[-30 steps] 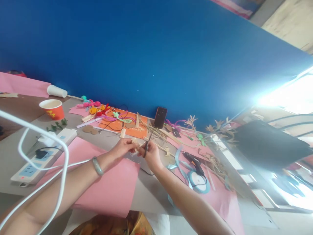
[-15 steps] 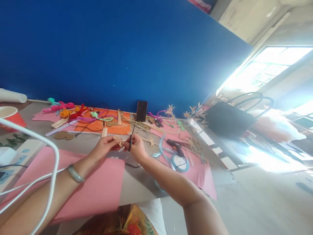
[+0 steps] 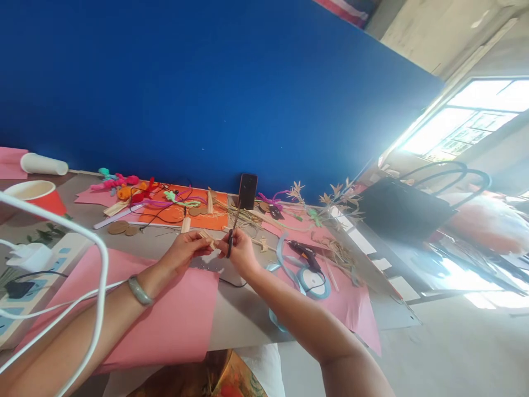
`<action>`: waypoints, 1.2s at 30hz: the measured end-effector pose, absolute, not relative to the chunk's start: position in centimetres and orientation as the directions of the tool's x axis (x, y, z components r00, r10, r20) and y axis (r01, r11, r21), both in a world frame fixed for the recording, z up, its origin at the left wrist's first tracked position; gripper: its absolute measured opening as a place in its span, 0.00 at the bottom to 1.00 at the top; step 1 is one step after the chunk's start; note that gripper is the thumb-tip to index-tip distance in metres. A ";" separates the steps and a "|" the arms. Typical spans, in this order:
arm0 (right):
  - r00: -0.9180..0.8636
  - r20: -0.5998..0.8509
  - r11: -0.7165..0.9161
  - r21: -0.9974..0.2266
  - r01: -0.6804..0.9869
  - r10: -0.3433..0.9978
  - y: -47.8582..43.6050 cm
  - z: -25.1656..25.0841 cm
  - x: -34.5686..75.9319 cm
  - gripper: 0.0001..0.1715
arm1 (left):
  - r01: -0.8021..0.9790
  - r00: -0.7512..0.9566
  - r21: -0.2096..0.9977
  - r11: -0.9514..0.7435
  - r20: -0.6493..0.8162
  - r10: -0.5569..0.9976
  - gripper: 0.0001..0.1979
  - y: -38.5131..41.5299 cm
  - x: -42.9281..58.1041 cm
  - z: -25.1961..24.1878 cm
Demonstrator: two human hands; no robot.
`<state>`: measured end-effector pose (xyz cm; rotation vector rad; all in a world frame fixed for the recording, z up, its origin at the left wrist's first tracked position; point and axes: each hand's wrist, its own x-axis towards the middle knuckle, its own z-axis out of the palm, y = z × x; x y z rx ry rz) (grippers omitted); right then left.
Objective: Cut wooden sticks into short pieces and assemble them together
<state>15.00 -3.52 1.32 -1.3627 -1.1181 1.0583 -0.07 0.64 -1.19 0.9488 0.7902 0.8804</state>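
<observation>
My left hand (image 3: 184, 251) pinches a small tan wooden strip (image 3: 208, 237) above the grey table (image 3: 235, 309). My right hand (image 3: 242, 252) is closed on dark-handled scissors (image 3: 230, 238), whose thin blades point up and away toward the blue wall. The two hands almost touch, with the strip's end right beside the scissors. A green bangle (image 3: 139, 290) sits on my left wrist. A pink paper sheet (image 3: 173, 314) lies under my left forearm.
A black phone (image 3: 247, 191) leans on the blue wall. Orange paper (image 3: 182, 212) with cords, cardboard discs and wooden strips lies beyond my hands. A glue gun (image 3: 305, 255) and blue ribbon roll (image 3: 314, 282) lie right. A power strip (image 3: 20, 286), white cable and red cup (image 3: 35, 196) are left.
The view swung right and then back a little. My hands stayed together over the table, still holding the strip and the scissors.
</observation>
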 end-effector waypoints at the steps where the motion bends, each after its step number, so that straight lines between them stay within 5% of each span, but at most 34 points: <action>1: 0.155 -0.024 -0.041 -0.993 0.110 0.988 -3.4 1.4 15.3 0.24 | -0.276 0.407 0.918 0.284 -0.156 0.900 0.14 0.7 -0.1 -1.1; 6: 0.069 0.052 0.019 -0.913 0.409 0.996 -3.4 2.3 17.6 0.21 | -0.299 0.283 0.938 0.176 -0.089 0.955 0.17 1.2 -0.1 -0.8; 12: -0.072 0.049 0.088 -0.595 0.799 0.996 -4.9 3.0 19.9 0.16 | -0.325 0.247 0.932 0.163 -0.082 0.966 0.16 1.3 0.0 -0.7; 18: -0.130 -0.024 0.112 -0.370 0.922 0.991 -6.3 3.2 19.2 0.18 | -0.340 0.242 0.933 0.119 -0.035 0.970 0.14 1.1 0.0 -0.7; 28: -0.135 -0.132 0.078 -0.371 0.926 0.982 -6.0 2.7 18.3 0.23 | -0.342 0.295 0.930 0.135 -0.030 0.955 0.13 0.9 0.1 -0.7; 36: -0.181 -0.239 0.030 -0.525 0.851 0.954 -5.6 2.3 18.1 0.24 | -0.301 0.376 0.941 0.158 -0.035 0.926 0.12 1.1 0.0 -1.4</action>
